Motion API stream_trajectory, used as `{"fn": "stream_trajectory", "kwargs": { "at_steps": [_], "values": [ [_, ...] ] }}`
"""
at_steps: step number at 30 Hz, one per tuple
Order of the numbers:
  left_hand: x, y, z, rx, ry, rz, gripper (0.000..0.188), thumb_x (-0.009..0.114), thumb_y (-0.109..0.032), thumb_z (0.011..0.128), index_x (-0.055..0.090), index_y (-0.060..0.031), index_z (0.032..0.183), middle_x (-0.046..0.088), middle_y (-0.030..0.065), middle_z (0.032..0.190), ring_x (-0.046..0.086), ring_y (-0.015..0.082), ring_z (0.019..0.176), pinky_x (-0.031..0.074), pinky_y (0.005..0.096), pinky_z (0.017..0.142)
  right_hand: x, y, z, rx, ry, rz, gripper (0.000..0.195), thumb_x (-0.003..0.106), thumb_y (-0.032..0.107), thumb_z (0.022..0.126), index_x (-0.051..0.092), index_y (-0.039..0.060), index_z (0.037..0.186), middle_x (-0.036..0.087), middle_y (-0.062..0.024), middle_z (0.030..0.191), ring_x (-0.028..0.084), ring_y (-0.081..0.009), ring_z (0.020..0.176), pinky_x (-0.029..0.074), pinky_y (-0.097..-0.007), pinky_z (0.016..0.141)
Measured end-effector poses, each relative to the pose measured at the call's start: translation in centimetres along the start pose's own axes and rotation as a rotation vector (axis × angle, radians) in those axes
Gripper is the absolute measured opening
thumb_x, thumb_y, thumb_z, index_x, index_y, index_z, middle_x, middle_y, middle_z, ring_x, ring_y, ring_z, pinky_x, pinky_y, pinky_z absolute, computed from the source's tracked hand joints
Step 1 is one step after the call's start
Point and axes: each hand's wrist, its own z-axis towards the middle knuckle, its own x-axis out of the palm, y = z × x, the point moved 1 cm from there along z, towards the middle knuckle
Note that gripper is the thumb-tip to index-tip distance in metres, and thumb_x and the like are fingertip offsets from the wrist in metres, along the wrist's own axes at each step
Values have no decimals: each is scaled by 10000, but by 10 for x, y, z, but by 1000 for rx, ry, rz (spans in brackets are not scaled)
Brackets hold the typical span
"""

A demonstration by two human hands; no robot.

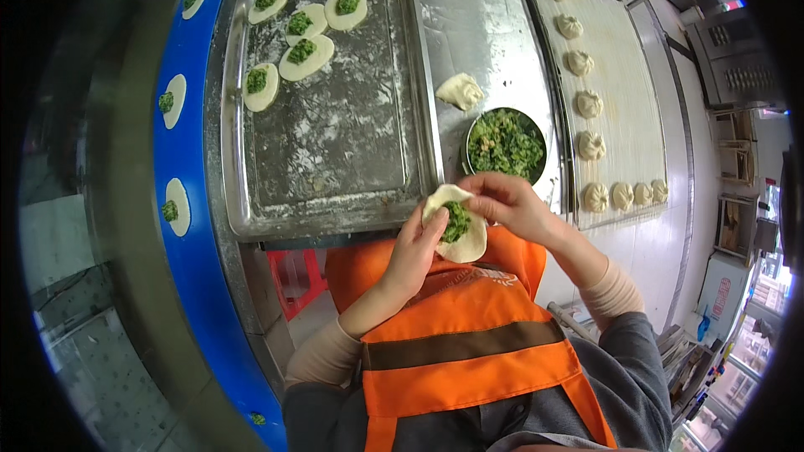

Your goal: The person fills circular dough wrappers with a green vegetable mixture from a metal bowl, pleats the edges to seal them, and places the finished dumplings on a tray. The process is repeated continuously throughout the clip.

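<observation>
Above my lap, my left hand [419, 240] cradles a round dough wrapper [466, 247], its thumb pressed near the chopped green filling [455, 223] at the centre. The fingers of my right hand [505, 204] pinch the wrapper's upper right edge. The wrapper is still spread, with its filling in plain sight. Just beyond my right hand stands a round metal bowl [465, 157] of chopped green filling [506, 143]. A lump of dough [460, 91] lies on the steel tabletop [477, 25] behind the bowl.
A floured metal tray [326, 144] at left bears several filled wrappers [306, 58]. Beyond it, a blue conveyor belt [182, 163] carries more filled wrappers [178, 208]. Pleated buns [590, 145] line a lined tray [628, 94] at right. A red plastic stool [295, 279] stands below the table.
</observation>
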Motion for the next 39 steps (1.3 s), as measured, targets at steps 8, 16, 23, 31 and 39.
{"fn": "stream_trajectory", "kwargs": {
  "at_steps": [8, 16, 23, 31, 39],
  "values": [
    [-14, 47, -30, 102, -108, 339, 279, 669, -166, 929, 582, -2, 1137, 633, 26, 1031, 588, 85, 922, 491, 250, 799, 38, -51, -34, -64, -164, -149, 133, 648, 76, 907, 626, -7, 1008, 620, -25, 856, 590, -86, 771, 489, -256, 656],
    [-19, 49, -33, 56, -100, 363, 269, 641, -133, 937, 592, -3, 1167, 656, 38, 1031, 610, 102, 923, 500, 262, 809, 43, -32, -40, -293, -154, -317, 179, 624, -3, 847, 586, -2, 1022, 573, -128, 875, 594, -300, 761, 491, -375, 671],
    [-39, 55, -28, -20, -45, 440, 283, 669, -95, 898, 604, -1, 1157, 693, 113, 1015, 656, 138, 951, 520, 293, 825, 33, -42, -35, -569, -27, -802, 208, 632, 19, 849, 574, 3, 1047, 566, -119, 887, 604, -304, 832, 498, -384, 728],
    [-49, 49, -23, -32, 159, 988, 333, 694, -131, 823, 623, -28, 1132, 691, 158, 958, 683, 271, 928, 512, 357, 819, 39, -26, -37, -653, 109, -979, 227, 670, 53, 810, 586, 32, 1020, 554, -104, 875, 588, -290, 834, 486, -394, 728],
    [-38, 22, -20, -333, 295, 302, 445, 622, -92, 904, 470, 4, 1311, 580, 106, 1250, 611, 188, 1091, 511, 311, 893, 35, -44, -30, -271, 80, -607, 176, 670, 97, 839, 571, 8, 955, 556, -132, 866, 572, -332, 798, 467, -408, 696]
  ]
}}
